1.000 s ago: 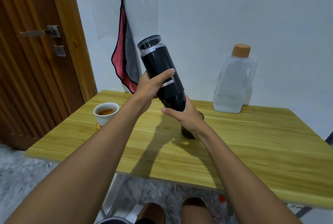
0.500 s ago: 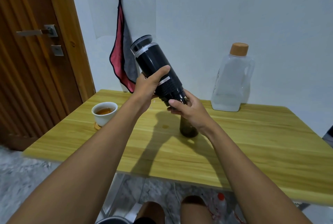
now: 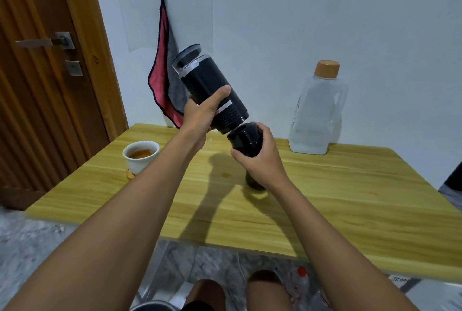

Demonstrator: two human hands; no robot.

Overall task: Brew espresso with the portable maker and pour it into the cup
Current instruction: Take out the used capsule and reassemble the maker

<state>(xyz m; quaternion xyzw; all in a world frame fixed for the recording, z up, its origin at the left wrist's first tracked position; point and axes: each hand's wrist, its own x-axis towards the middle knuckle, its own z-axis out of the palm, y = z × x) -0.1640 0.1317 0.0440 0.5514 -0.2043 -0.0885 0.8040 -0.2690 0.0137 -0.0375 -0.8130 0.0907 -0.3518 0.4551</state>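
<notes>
Since the earlier frame, a black lower section (image 3: 245, 140) has been drawn out at the bottom end of the portable maker (image 3: 210, 85). It is now seen almost whole in the right hand (image 3: 262, 160), where before only fingers were seen at the maker's base. The maker is held in the air above the worktop (image 3: 350, 198), tilted with its clear top towards the upper left. Its body is clasped at the middle by the left hand (image 3: 200, 115), whose grip is clamped round it with the thumb laid across the front. The right hand's grip is wrapped round the lower section from below. Whether that section is touching the maker's ribbed end or is just free of it cannot be told.

A dark vessel (image 3: 253, 184) is partly hidden under the right wrist, standing on the worktop. A white cup (image 3: 141, 155) holding amber liquid is set on a small coaster near the worktop's left edge, well apart from the hands. A small brown spot (image 3: 226, 174) is seen on the wood between cup and vessel. A clear water jug (image 3: 317, 110) with an orange cap is placed at the back against the wall. A red and grey cloth (image 3: 162, 90) is hung from a hook beside a wooden door (image 3: 37, 85).
</notes>
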